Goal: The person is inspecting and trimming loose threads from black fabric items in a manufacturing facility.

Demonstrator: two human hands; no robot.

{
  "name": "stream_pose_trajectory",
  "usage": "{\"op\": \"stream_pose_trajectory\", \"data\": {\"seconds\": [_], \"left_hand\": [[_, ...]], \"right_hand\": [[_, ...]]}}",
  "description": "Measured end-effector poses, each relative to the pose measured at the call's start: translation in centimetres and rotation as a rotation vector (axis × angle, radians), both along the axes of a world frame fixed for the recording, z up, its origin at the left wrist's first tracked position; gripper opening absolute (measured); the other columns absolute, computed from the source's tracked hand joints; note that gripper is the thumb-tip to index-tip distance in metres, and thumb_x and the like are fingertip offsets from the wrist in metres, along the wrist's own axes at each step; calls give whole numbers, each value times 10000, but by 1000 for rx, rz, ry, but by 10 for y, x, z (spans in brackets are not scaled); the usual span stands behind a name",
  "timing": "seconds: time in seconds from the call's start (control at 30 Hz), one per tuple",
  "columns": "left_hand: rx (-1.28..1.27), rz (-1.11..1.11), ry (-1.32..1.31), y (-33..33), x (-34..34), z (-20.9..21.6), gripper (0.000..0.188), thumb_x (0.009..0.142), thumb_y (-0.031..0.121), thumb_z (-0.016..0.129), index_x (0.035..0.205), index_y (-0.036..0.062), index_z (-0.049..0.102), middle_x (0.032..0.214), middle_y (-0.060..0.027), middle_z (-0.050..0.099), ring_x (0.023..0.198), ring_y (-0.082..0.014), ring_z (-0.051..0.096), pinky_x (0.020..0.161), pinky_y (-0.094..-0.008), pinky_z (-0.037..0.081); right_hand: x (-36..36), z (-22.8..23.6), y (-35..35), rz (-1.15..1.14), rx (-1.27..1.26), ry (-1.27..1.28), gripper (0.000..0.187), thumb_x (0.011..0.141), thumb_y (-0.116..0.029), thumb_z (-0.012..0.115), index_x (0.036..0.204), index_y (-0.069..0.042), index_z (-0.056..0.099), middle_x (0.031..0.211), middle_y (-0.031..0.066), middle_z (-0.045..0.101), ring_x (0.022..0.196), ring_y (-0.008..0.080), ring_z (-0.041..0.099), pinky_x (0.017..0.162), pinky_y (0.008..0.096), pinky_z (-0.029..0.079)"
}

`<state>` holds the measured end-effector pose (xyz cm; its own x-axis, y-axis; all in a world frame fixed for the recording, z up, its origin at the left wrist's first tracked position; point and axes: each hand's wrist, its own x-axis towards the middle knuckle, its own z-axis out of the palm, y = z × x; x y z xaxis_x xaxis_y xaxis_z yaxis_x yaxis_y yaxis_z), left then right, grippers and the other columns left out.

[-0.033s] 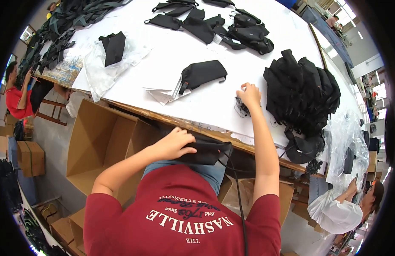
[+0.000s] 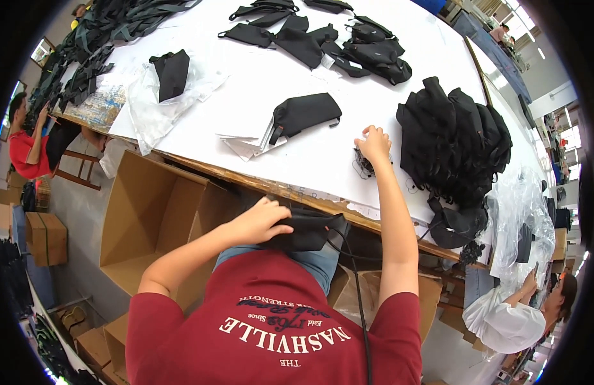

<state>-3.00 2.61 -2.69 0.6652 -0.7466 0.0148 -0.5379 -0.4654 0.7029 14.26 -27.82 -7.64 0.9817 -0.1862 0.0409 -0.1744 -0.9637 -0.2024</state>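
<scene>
Holding left hand (image 2: 263,219) against black pouch (image 2: 308,235) at lap (image 2: 321,268), just below table (image 2: 367,99) edge, showing thumb and forefinger apart; not seeing whether pinching fabric. Bending fingers of right hand (image 2: 374,144) over black cord bundle (image 2: 362,164) on tabletop; not seeing whether clamping it.

Head-worn fisheye view, looking down, close

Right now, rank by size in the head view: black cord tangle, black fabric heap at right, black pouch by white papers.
1. Black fabric heap
2. Black pouch
3. Black cord tangle, partly hidden by the right hand
</scene>
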Motion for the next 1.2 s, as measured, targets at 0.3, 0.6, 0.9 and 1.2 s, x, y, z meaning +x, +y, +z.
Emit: {"op": "stream_pose_trajectory", "data": {"seconds": [0.3, 0.6, 0.9, 1.2], "left_hand": [[21, 186, 193, 8, -19, -13, 287, 845, 309, 614, 919, 32, 592, 802, -137, 582, 802, -302, 517, 766, -368, 398], [60, 398, 322, 2, -15, -33, 292, 880, 289, 548, 892, -2, 535, 825, -198, 571, 848, -362, 535, 762, -414, 408], [66, 314, -93, 8, -19, -41, 143, 838, 138, 583, 862, 13, 518, 805, -157, 520, 782, -319, 485, 721, -390, 381], [34, 88, -429, 5, -22, -10, 163, 770, 160, 644, 863, 53, 565, 959, -136, 554, 982, -289, 521, 870, -414, 388]], "right_hand": [[0, 35, 10, 127, 111, -80, 175, 746, -253, 688, 847, -111, 680, 896, 49, 618, 952, 263, 512, 881, 374, 358], [-26, 83, -1, 269, -15, -781, 60, 765, -207, 696, 813, -172, 686, 808, -19, 575, 840, 185, 511, 774, 326, 370], [-48, 96, 0, 80, 804, -654, 105, 807, -165, 680, 882, -92, 688, 755, -8, 629, 683, 93, 535, 633, 234, 387], [-132, 79, 92, 629, 983, 112, 114, 816, -85, 641, 869, -5, 580, 737, 96, 662, 677, 174, 659, 627, 263, 495]]}}
